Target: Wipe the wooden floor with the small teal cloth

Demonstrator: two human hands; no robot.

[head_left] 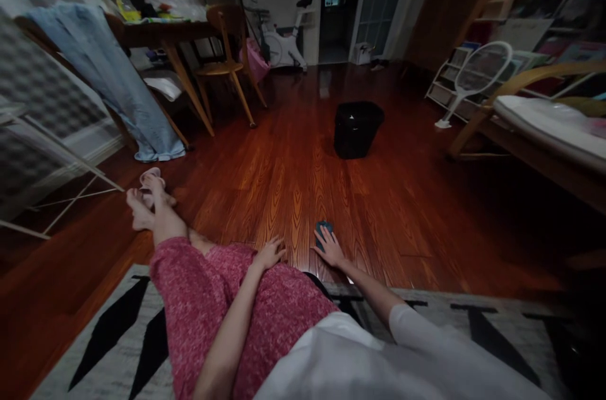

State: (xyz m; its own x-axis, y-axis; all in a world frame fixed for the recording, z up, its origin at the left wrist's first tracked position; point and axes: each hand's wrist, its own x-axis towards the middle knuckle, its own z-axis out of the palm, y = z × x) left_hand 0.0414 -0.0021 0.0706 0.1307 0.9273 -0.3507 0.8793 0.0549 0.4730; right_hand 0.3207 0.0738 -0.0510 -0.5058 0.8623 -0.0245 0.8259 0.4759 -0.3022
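Glossy wood-plank floor (pixel 284 179) is surrounding a black bin (pixel 358 129), taken as landmark. On the wearer's side of the bin and slightly left of it, what is appearing to be a blue-green cloth (pixel 324 224) is lying beneath the right hand (pixel 330 250), whose fingers are lying spread, not pinching. Farther left of the bin, also on the wearer's side, the left hand (pixel 269 255) is resting by the pink-red trousers (pixel 208 286), fingers loosely parted, holding nothing. Judgement: sound handling is calling for flat fingers and even pressure, without the cloth bunching.
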